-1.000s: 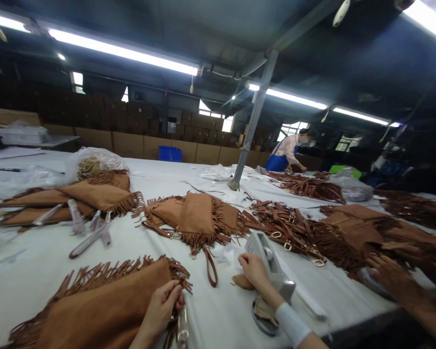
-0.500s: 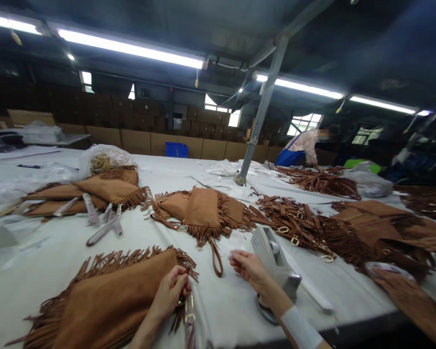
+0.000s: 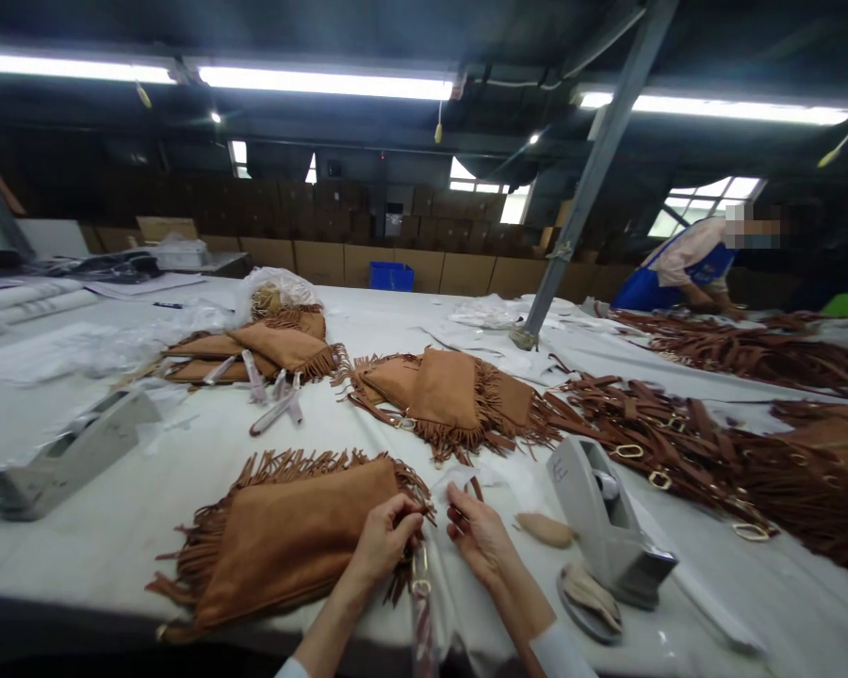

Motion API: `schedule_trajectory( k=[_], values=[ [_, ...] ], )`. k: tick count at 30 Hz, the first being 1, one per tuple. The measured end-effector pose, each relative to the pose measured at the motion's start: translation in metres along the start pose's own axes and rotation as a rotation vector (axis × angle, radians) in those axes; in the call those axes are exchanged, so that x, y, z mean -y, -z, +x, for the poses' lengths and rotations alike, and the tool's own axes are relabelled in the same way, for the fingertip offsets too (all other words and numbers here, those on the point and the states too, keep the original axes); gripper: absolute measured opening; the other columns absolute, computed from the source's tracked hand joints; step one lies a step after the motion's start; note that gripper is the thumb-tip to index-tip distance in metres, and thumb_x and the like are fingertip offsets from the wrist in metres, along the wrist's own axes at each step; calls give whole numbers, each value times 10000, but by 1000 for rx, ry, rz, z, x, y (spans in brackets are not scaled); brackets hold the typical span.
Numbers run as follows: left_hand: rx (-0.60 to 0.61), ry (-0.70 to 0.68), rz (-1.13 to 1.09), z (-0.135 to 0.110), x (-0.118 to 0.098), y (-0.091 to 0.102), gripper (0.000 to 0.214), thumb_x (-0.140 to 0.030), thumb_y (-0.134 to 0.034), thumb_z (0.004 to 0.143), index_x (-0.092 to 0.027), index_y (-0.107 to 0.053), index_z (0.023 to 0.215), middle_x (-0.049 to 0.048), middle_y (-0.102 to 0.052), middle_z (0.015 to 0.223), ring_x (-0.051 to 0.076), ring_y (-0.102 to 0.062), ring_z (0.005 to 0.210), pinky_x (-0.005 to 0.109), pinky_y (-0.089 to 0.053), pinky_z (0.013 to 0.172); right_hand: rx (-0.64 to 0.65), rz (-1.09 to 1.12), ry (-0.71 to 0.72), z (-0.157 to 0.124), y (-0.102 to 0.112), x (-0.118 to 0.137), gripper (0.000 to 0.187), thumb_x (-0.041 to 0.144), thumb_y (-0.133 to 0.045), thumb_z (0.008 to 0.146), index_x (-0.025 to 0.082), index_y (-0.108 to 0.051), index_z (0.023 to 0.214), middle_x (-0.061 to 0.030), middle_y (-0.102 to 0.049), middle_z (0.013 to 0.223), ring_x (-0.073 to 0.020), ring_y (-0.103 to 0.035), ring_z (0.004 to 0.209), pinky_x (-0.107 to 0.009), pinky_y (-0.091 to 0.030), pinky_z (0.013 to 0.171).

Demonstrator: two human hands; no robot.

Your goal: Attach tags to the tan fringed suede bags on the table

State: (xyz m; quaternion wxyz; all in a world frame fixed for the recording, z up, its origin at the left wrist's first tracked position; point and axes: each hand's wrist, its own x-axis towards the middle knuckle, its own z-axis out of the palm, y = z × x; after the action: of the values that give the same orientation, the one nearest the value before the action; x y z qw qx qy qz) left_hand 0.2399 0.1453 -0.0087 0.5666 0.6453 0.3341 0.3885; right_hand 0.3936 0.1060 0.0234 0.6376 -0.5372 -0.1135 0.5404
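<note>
A tan suede fringed bag lies flat on the white table in front of me. My left hand is closed on the bag's right corner, where a metal ring and a wrapped strap hang toward me. Just to its right, my right hand pinches a small piece I cannot make out, beside clear plastic wrap. A grey tape dispenser stands a little right of that hand.
More fringed bags lie at centre and back left. Brown straps with gold rings pile up on the right. A second tape dispenser sits left. A steel post rises mid-table; a person in a blue apron works beyond.
My right hand left the tape dispenser and came in beside my left hand at the bag's corner. The view swung left, showing the second dispenser.
</note>
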Motion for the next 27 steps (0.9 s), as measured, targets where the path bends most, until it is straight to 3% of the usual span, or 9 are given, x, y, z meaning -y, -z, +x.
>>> schedule_trajectory(
  k=[15, 27],
  values=[
    [-35, 21, -19, 0, 0, 0, 176, -324, -577, 788, -157, -581, 732, -32, -548, 569, 105, -496, 486, 208, -374, 487, 153, -50, -11, -10, -3, -3, 256, 321, -814, 579, 159, -676, 721, -5, -616, 649, -111, -510, 577, -233, -409, 546],
    [-38, 26, -12, 1, 2, 1, 149, -289, -577, 780, -153, -586, 722, -25, -563, 566, 109, -510, 494, 207, -374, 491, 81, -109, 63, 5, 3, -9, 333, 423, -811, 606, 208, -575, 703, -4, -599, 571, -143, -529, 522, -260, -404, 486]
  ],
)
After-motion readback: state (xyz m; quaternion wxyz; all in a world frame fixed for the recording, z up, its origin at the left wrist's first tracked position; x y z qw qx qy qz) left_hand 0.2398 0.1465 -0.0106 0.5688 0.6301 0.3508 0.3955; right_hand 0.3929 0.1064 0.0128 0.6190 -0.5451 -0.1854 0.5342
